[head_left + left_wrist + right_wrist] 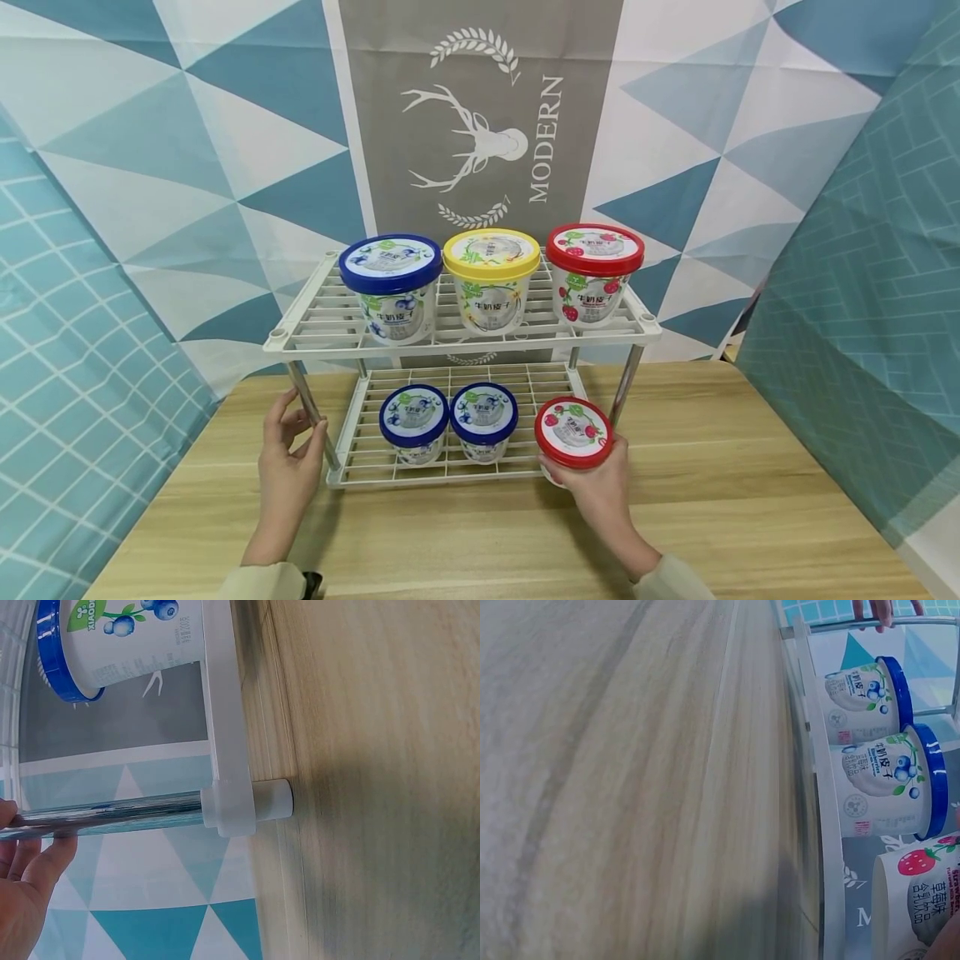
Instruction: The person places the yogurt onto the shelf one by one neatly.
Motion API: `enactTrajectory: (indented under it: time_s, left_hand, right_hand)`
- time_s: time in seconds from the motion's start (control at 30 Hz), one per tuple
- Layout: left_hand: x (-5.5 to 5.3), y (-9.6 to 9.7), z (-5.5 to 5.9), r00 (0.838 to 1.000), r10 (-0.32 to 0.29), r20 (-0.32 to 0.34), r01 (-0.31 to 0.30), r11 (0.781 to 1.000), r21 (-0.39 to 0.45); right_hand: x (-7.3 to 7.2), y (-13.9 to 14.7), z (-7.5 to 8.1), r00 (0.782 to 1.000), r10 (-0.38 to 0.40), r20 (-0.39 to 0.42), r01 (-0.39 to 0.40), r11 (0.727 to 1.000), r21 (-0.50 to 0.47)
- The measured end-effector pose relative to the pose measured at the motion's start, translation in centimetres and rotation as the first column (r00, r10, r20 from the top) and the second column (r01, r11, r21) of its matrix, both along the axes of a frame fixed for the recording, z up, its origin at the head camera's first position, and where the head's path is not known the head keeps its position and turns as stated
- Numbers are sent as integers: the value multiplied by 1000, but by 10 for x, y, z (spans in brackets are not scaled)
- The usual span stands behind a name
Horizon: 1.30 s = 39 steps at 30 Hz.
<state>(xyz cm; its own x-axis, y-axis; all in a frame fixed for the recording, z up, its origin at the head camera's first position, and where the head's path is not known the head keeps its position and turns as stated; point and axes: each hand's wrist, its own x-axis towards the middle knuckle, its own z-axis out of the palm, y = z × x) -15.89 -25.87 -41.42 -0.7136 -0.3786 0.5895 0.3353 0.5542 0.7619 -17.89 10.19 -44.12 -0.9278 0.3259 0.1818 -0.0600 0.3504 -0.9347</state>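
A white two-tier rack (465, 343) with metal posts stands on the table. My left hand (288, 467) holds its front left post (135, 812), fingers and thumb on either side of the metal. At the lower tier's right front, my right hand (606, 500) grips a strawberry ice cream tub with a red lid (573, 433). That tub's white side (892, 900) shows strawberries in the right wrist view. To its left, two small blue-lidded blueberry tubs (414, 417) (483, 414) stand side by side on the lower tier.
Three larger tubs line the upper tier: a blue-lidded one (392, 287), a yellow-lidded one (492, 279) and a red-lidded one (595, 271). Behind the rack hangs a patterned cloth (480, 100). The wooden table (750, 500) extends in front and to the right.
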Motion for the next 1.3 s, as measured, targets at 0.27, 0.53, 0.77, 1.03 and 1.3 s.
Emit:
enactTrajectory:
  time_s: [0.27,0.53,0.77,1.03,1.3]
  left_hand:
    - [0,-1,-1,1000,1,-3,-1,1000,-2]
    - [-1,-2,-3,1000,7,9,-7,1000,-1]
    - [-1,-2,-4,1000,7,-4,-7,1000,-6]
    - [0,0,-2,1000,8,-1,-8,1000,-12]
    - [0,0,-1,1000,6,-10,-7,1000,-17]
  right_hand:
    - [-6,-3,-4,1000,4,-8,-4,1000,-19]
    - [-12,-9,-4,999,8,-42,-9,1000,-16]
    - [-17,-12,-4,999,4,-39,-5,1000,-14]
    - [-18,-15,-5,1000,-1,-20,1,1000,-24]
    - [-23,-23,-5,998,-4,-55,1,998,-63]
